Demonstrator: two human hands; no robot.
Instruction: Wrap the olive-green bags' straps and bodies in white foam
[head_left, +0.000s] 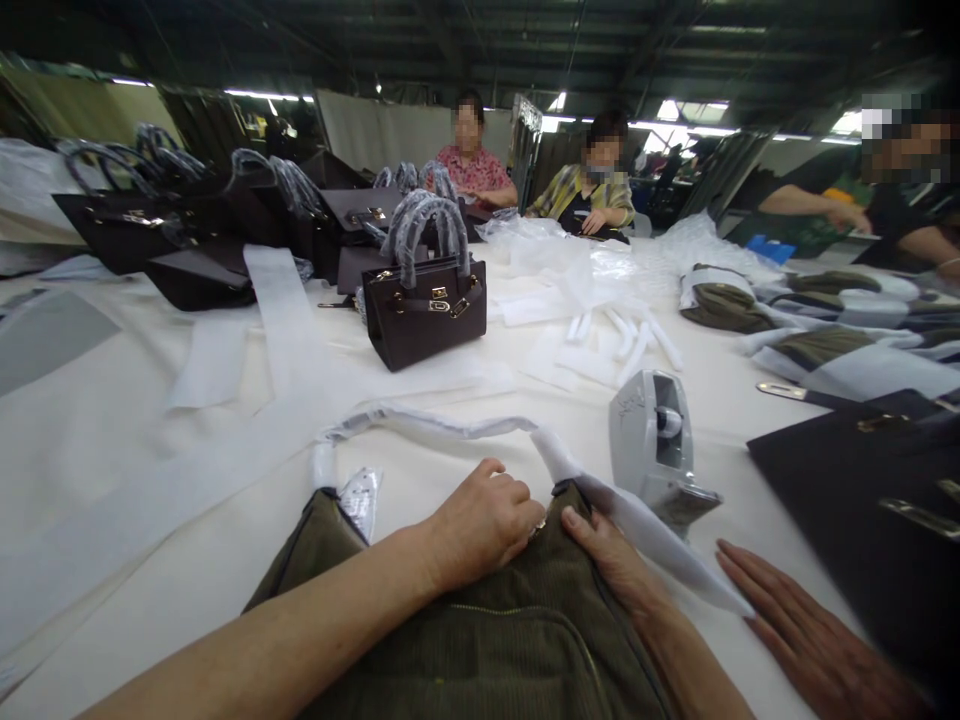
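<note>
An olive-green corduroy bag [420, 630] lies in front of me, its strap [442, 430] wrapped in white foam and clear film, looping away across the table. My left hand [484, 520] reaches over the bag's top edge, fingers closed on a small metal zipper pull [538, 525] near the right corner. That right corner is gripped by my right hand [619, 560], thumb on the near face and fingers mostly hidden behind. A strip of white foam sheet [675, 550] hangs from the strap beside it. Inside the strap's left end is a shiny clear packet [362, 500].
Another person's hand [810, 630] rests at right, by the foam. Beyond the bag stand a grey-white tape dispenser [649, 440] and a dark brown handbag [427, 310]. More dark bags [292, 210] crowd the left; wrapped olive bags [825, 340] and a black bag [885, 480] lie right.
</note>
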